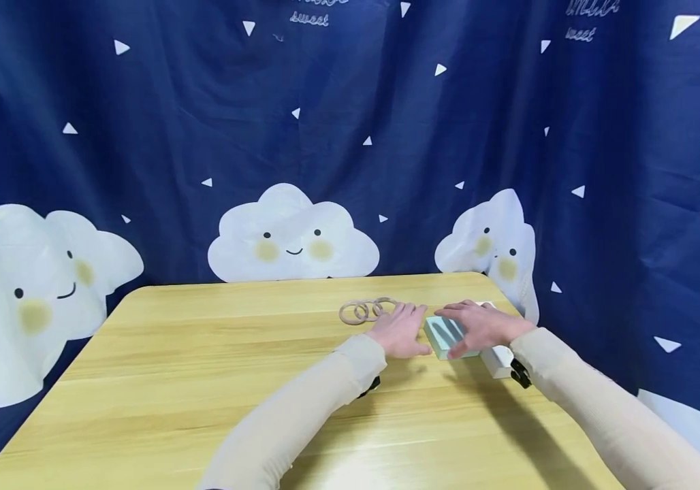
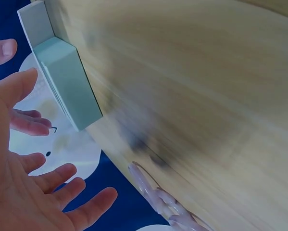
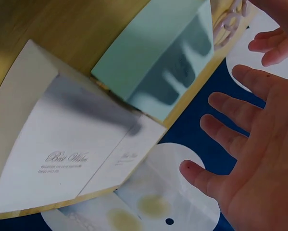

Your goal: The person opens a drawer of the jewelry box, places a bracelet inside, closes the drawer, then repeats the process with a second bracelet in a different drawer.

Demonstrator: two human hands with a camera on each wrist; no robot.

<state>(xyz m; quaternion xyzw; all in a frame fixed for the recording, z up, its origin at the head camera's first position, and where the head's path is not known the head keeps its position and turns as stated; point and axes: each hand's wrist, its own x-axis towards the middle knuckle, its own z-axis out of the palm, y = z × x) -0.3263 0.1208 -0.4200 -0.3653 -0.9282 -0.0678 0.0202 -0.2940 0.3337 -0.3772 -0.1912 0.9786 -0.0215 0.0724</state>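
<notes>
A mint-green box (image 1: 442, 335) lies on the table right of centre, beside a white box (image 3: 81, 149) printed with "Best Wishes". My right hand (image 1: 479, 328) hovers over the green box with its fingers spread; its shadow falls across the green lid in the right wrist view. To the left of that box is my left hand (image 1: 400, 332), its fingers apart and nothing in them. Just beyond the left hand lie several pinkish linked rings (image 1: 359, 312). In the left wrist view the green box (image 2: 69, 82) stands apart from the left fingers.
The wooden table (image 1: 172, 367) stretches to the left and front. Behind it hangs a dark blue curtain (image 1: 172, 136) with white clouds and triangles. A dark band (image 1: 520, 373) sits at the right wrist.
</notes>
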